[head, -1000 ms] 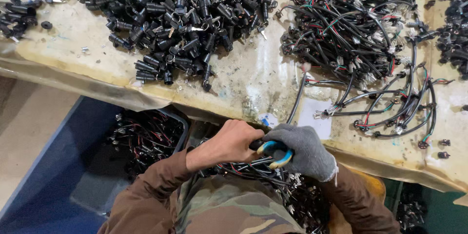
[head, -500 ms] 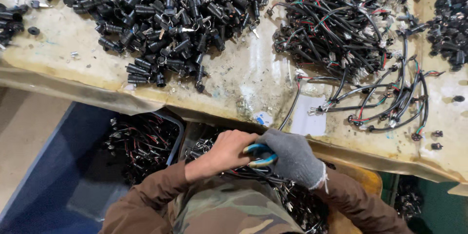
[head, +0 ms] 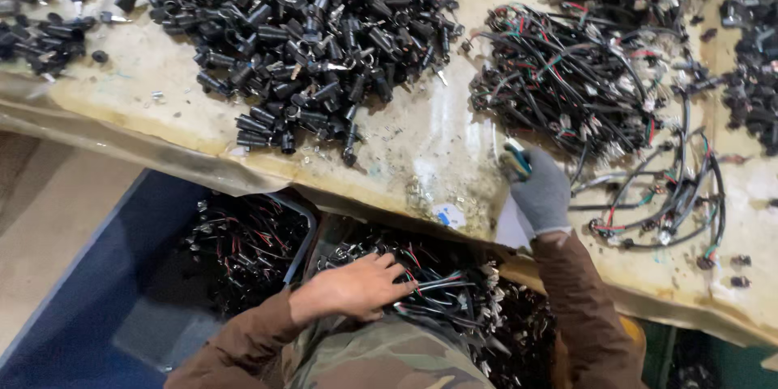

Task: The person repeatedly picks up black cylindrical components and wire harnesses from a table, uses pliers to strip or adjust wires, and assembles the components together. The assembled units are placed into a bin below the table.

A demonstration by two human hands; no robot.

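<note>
On table, near edge: right hand (head: 541, 193), grey-gloved, closed around a blue-handled tool (head: 517, 159); only the tool's top shows above the fingers.
Right hand, neighbours: wire bundle (head: 567, 85) just beyond it toward the far edge; loose wires (head: 673, 203) just to its right, looping toward the right edge.
Below table, under near edge: left hand (head: 356, 285), bare, palm down, fingers loosely spread on the wires in the crate (head: 442, 288); whether it grips any cannot be told.
Crate: open bin of black wires with red, green and white strands, partly tucked beneath the table's near edge.
Second bin (head: 243, 247): left of the crate, also holding black wires; grey rim visible on its right side.
Blue tub (head: 97, 300): left of the second bin, beyond the table's near-left corner.
Table (head: 429, 142): pale, stained top, worn and curled along the near edge.
Connector pile (head: 308, 40): large heap of short black pieces, centre-left of table, reaching the far edge.
Small pile (head: 40, 28): a few of the same black pieces near the left edge.
Far-right corner: more dark wires (head: 754, 73), partly cut off by the frame.
Sleeves: brown on both arms; camouflage cloth (head: 381, 361) at the bottom.
</note>
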